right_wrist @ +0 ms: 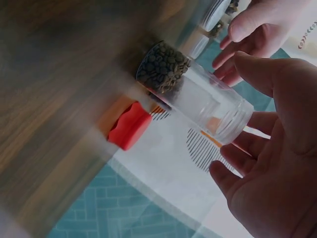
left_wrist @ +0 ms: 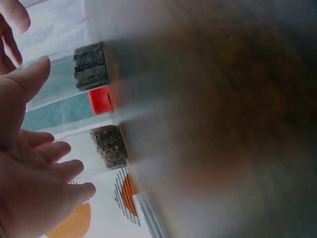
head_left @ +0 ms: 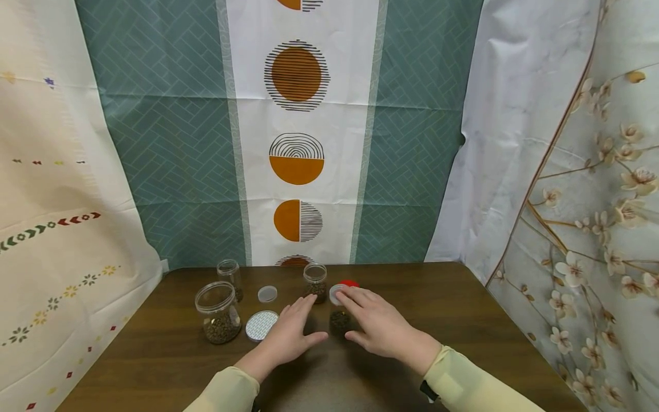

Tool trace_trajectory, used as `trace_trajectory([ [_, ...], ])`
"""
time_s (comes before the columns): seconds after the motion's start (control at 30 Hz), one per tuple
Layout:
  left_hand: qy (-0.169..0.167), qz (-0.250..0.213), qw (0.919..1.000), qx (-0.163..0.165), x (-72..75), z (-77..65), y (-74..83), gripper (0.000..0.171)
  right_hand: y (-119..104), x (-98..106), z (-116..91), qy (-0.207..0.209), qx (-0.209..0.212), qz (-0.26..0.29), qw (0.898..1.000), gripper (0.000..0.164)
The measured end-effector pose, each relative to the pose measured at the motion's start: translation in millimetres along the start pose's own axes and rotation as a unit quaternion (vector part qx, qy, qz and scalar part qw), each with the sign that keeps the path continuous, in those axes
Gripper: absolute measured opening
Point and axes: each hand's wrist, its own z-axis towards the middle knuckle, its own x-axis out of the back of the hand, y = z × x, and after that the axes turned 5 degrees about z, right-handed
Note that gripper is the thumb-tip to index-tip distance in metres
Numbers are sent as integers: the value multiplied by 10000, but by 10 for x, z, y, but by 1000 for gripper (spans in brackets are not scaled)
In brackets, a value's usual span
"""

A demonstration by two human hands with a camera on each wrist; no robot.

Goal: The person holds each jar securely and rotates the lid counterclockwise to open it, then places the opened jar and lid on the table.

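A tall clear jar (head_left: 340, 320), part filled with dark pellets or beans (right_wrist: 161, 69), stands upright in front of my right hand (head_left: 383, 323). My right fingers are spread loosely about its top, thumb apart, without gripping; whether a fingertip touches the rim I cannot tell. Left of that jar, my left hand (head_left: 288, 332) hovers over the table with fingers extended and thumb out, holding nothing. Past its fingertips stands a shorter clear jar (head_left: 315, 274) with similar dark contents. Behind the tall jar lies a red scalloped cap (right_wrist: 130, 125), mostly hidden in the head view.
At the left stand a wide clear jar (head_left: 218, 320) part filled with brown pellets and a narrow clear jar (head_left: 229, 272) behind it. A small translucent lid (head_left: 267, 294) and a larger patterned white lid (head_left: 261, 325) lie on the wooden table (head_left: 443, 309). Fabric hangs behind and at both sides.
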Motion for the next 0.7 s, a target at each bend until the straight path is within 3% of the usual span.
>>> trace_trajectory([
  [0.27, -64, -562, 9973, 469, 28, -39, -46, 92, -65, -16, 62, -109, 7, 105, 9999, 84],
  [0.7, -273, -518, 9974, 419, 49, -38, -51, 92, -161, -10, 125, -245, 63, 203, 9995, 83],
])
